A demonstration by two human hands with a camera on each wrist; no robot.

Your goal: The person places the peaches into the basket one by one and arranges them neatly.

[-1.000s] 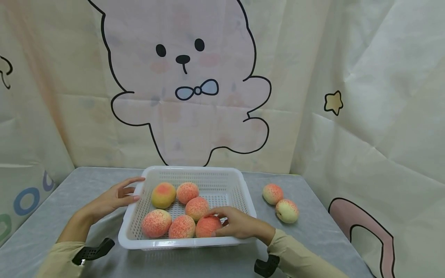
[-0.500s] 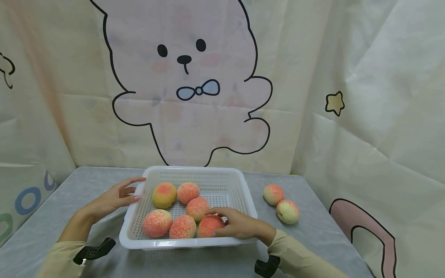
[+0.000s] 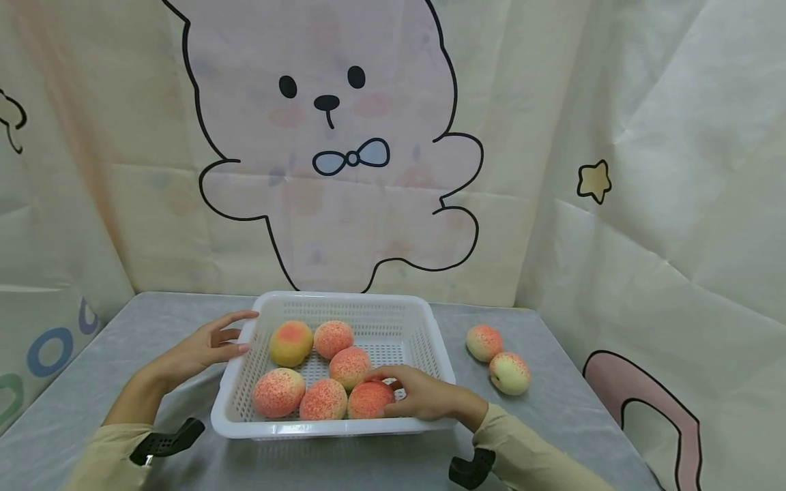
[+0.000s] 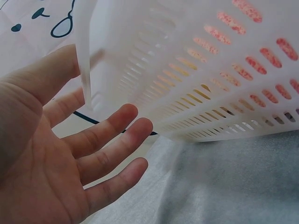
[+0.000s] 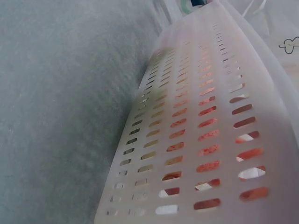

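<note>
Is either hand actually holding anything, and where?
The right hand grips a reddish peach from its right side inside the white slotted plastic basket. The left hand holds nothing, fingers straight by the basket's left rim.

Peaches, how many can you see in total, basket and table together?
8. Six lie in the basket: two at the back, one mid, three in front. Two lie on the table to the right. None seems hidden.

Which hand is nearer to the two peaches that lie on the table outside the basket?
The right hand. It rests inside the basket, on a peach at its near right, closer to the two peaches. The left hand is at the basket's far left rim.
</note>
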